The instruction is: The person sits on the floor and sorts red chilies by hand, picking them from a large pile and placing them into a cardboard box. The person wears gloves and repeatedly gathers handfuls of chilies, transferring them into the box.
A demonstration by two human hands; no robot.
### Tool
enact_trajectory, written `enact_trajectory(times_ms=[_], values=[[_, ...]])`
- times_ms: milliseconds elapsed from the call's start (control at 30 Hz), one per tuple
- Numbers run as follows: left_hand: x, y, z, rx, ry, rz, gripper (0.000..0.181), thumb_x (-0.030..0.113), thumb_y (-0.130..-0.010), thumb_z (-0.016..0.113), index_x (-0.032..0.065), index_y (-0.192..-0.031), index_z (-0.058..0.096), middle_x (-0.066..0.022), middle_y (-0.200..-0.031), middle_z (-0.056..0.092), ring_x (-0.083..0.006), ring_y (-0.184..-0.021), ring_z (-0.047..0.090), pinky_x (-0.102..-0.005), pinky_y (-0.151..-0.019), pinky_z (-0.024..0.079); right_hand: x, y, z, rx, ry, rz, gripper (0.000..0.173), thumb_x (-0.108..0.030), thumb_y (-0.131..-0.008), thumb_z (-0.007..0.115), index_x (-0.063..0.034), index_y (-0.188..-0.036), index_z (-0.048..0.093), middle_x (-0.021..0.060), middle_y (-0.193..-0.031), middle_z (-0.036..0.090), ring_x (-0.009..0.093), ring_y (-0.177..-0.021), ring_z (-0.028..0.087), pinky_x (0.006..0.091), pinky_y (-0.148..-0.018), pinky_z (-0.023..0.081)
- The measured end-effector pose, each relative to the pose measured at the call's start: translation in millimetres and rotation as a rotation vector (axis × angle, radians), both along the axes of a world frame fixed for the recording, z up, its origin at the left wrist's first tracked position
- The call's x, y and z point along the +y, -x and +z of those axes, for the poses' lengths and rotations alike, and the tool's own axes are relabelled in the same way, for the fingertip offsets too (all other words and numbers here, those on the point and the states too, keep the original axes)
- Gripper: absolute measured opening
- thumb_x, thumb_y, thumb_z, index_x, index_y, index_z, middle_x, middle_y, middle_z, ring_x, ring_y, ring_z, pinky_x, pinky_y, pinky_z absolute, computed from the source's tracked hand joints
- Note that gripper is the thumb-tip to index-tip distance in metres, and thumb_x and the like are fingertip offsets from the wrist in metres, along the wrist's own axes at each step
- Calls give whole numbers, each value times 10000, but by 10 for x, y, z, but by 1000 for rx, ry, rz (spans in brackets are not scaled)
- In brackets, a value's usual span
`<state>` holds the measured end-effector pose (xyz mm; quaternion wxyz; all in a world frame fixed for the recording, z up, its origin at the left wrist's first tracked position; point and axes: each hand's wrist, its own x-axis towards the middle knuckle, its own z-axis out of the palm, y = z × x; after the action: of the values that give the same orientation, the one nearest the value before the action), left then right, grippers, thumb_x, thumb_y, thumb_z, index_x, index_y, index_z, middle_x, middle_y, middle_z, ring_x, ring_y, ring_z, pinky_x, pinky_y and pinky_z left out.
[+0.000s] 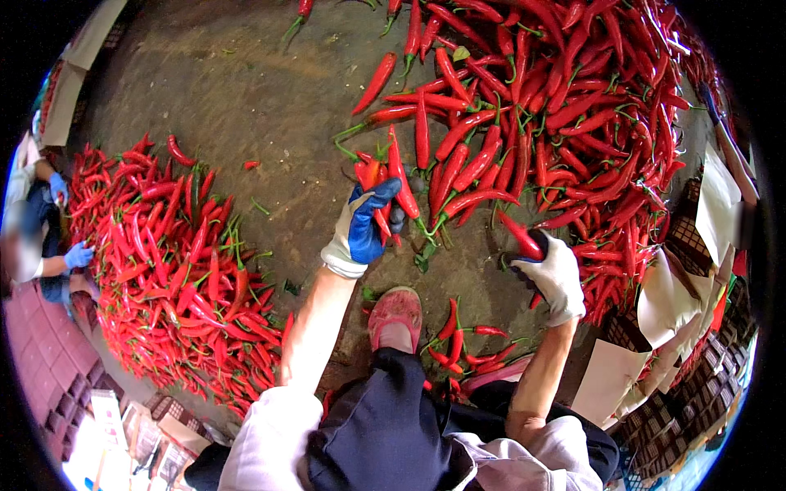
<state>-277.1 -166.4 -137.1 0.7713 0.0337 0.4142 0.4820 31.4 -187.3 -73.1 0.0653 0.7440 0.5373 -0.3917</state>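
My left hand (366, 222), in a white knit glove with a blue coated palm, is closed around several red chili peppers (370, 173) above the floor. To its right, my right hand (551, 270), in a white glove with a dark coating, grips one red chili pepper (521, 235) whose tip points up and left. A large heap of red chilies (589, 110) spreads from the top across the right. Loose chilies lie between my hands and the heap. A few small chilies (456, 337) lie near my feet.
Another heap of chilies (178, 264) covers the left, with a co-worker's blue-gloved hands (78, 255) at its far edge. My pink shoe (396, 310) is on the concrete floor (245, 92). Brown plastic crates (691, 227) with paper liners (672, 301) line the right; more crates stand lower left.
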Motion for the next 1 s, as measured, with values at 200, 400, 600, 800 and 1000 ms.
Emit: enact_trajectory(times_ms=[200, 400, 600, 800, 1000], values=[[-190, -13, -173, -167, 25, 59, 365, 242, -934, 606, 44, -1235, 550, -127, -1030, 676, -119, -605, 563, -246, -527, 451, 86, 199, 329, 590, -183, -509, 228, -53, -767, 713, 27, -971, 649, -35, -794, 630, 72, -691, 559, 228, -667, 472], [-366, -53, -231, -65, 17, 19, 361, 241, -937, 604, 35, -1229, 556, -116, -1072, 674, -183, -870, 660, -290, -712, 539, 624, 1061, -4, -59, -441, 48, 467, -319, -708, 781, -5, -1028, 652, 165, -842, 684, 314, -803, 673, 391, -731, 517], [-376, -81, -4, 31, -67, 93, 360, 244, -902, 633, 29, -1182, 565, -134, -1026, 679, -229, -932, 659, -330, -793, 531, 754, 1346, -87, -252, -195, 246, 468, -434, -707, 771, -45, -940, 657, 182, -852, 687, 346, -846, 670, 438, -762, 522], [-565, 98, -82, -370, -150, 160, 352, 247, -971, 534, 52, -1265, 533, -200, -1225, 612, -390, -1152, 577, -535, -1016, 433, 449, 1111, -345, 111, -203, -25, 429, -339, -748, 758, 18, -972, 683, 160, -769, 688, 307, -683, 672, 388, -641, 508], [-524, 383, -26, -423, -208, 263, 452, 261, -962, 550, 70, -1356, 438, -118, -1106, 631, -302, -1056, 617, -514, -971, 472, -32, 573, 145, 904, -7, -656, 230, -204, -777, 731, -40, -914, 645, -54, -747, 569, 47, -658, 495, 233, -596, 399]])
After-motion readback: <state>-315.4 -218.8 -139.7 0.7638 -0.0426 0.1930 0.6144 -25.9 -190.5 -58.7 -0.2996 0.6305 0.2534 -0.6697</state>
